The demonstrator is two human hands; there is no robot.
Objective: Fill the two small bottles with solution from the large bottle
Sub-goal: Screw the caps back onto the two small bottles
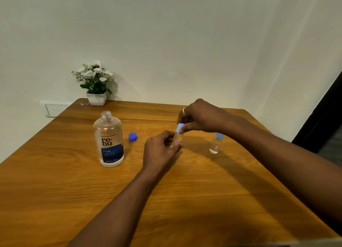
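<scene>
The large clear bottle point(108, 139) with a blue label stands uncapped on the wooden table point(55, 182), left of centre. Its blue cap point(132, 136) lies just to its right. My left hand point(161, 150) grips the body of a small clear bottle point(178, 139) at mid-table. My right hand point(198, 117) pinches that bottle's light blue cap point(179, 127) from above. A second small bottle point(215, 143), capped in light blue, stands upright further right, apart from both hands.
A white pot of artificial white flowers point(96, 84) sits at the table's back left corner against the wall. A wall socket plate point(55, 109) is behind the left edge. A dark doorway point(323, 121) is at the right.
</scene>
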